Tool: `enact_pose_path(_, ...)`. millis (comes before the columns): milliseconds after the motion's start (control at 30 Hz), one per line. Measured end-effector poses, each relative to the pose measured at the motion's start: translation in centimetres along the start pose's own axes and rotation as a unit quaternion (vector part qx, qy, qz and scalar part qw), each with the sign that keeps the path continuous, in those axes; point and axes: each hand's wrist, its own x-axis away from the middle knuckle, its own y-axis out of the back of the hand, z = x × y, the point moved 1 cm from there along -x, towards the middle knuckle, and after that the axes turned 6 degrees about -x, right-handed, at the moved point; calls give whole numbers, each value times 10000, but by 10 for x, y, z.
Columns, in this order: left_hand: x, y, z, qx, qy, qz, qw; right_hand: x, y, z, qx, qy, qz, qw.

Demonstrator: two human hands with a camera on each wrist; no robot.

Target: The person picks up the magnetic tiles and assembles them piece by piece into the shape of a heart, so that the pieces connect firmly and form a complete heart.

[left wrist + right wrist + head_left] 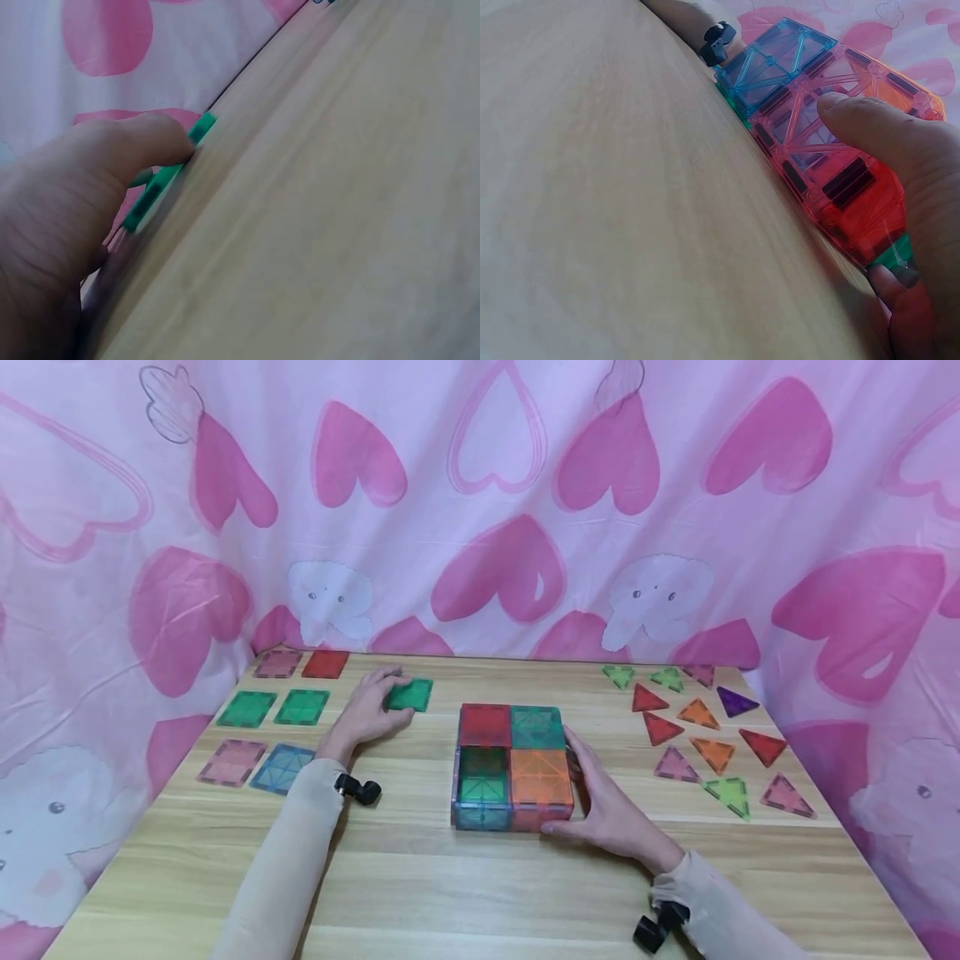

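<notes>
On the table stands a low box of translucent magnetic tiles (540, 777), its top showing red, teal and orange squares. Deep green shows in its front left quarter; whether a tile covers it I cannot tell. My right hand (611, 806) grips the box's right side, thumb on the pink front tile (817, 127), other fingers partly hidden behind. Left of the box, my left hand (369, 710) pinches a green square magnetic tile (414, 695) by its edges between thumb and fingers. In the left wrist view that green tile (154, 196) appears edge-on, close to the tabletop.
Several square tiles lie at the left, among them a red tile (326, 664), a green tile (302, 707) and a blue tile (282, 767) beside my left forearm. Several triangle tiles, including a purple triangle (737, 701), are spread at the right. A pink curtain (495, 527) hangs behind.
</notes>
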Motion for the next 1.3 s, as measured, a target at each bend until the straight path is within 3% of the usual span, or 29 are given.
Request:
enact_pose_path(300,8,-2,-5,768,475,-634,9939,1,0,2,-70,85,70,9999)
enact_pose_path(433,16,-6,-15,1080,583,-1068,9867,3,1,2,-25,45,48,10000)
enact_pose_path(567,30,-12,-36,1672,520,-1449,9738,4,3,1,4,37,44,10000)
enact_pose_path(700,50,-8,-66,2252,185,-1541,9619,3,2,1,37,-3,17,10000)
enact_pose_path(800,67,-1,-92,2313,-248,-1298,9639,2,0,0,54,3,15,10000)
enact_pose_path(967,88,4,-131,1957,-1133,-858,9703,0,2,-1,104,59,1,9999)
enact_pose_path(1133,93,-1,-153,1438,-1718,-921,9702,0,2,-1,127,107,-41,9999)
enact_pose_path(1300,94,-7,-163,1197,-1775,-947,9722,1,-1,-2,3,57,13,10000)
